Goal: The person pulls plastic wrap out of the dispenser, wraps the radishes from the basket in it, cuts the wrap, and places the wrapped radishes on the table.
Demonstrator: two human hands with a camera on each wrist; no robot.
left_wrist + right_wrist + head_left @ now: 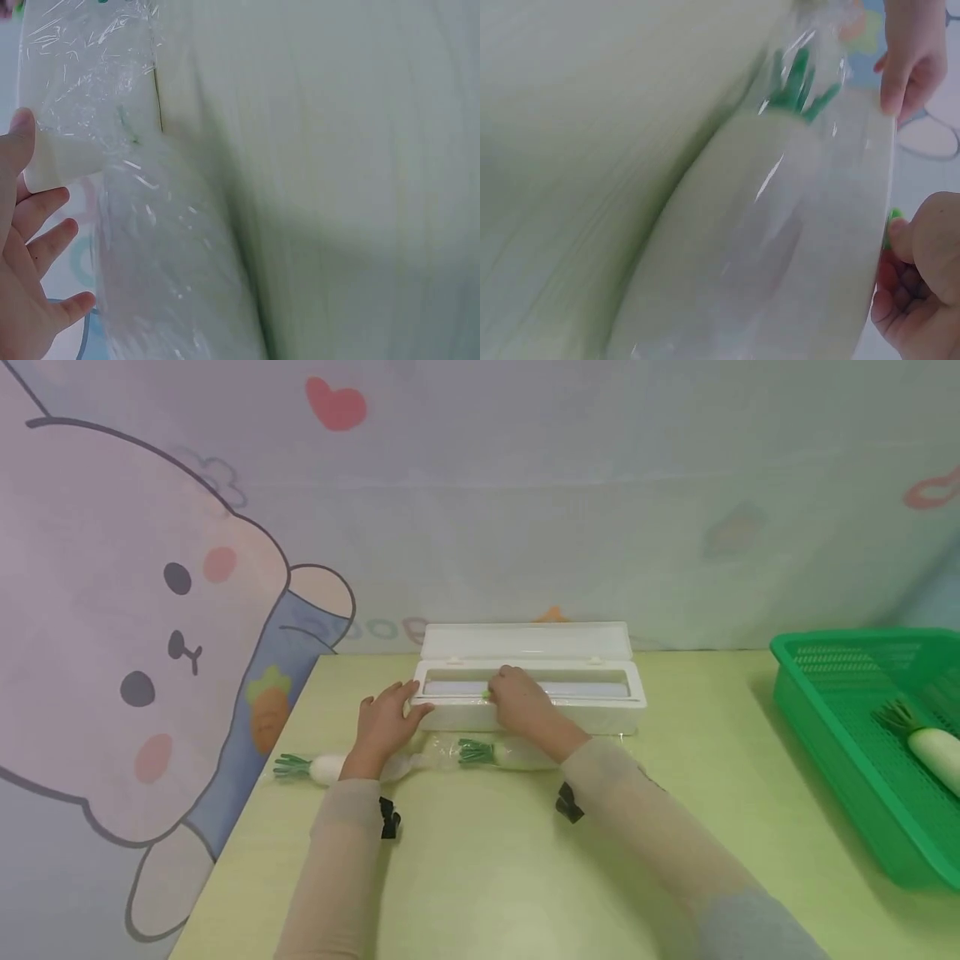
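Note:
A white cling film dispenser [607,721] stands at the table's back with its lid [525,642] raised. My left hand [384,722] holds its left front corner, thumb on the front edge; in the left wrist view the other fingers spread past the box end. My right hand [525,706] pinches a small green slide cutter [486,694] on the front rim, left of the middle. Before the box lies a white radish [720,232] with green stalks, wrapped in clear film. Another white radish [325,769] lies by my left wrist, partly hidden by the arm.
A green plastic basket [832,777] stands at the table's right side, with a white radish [937,752] inside. Behind the yellow table [465,877] hangs a printed cloth [525,527]. Loose clear film [444,750] lies between the two radishes on the table.

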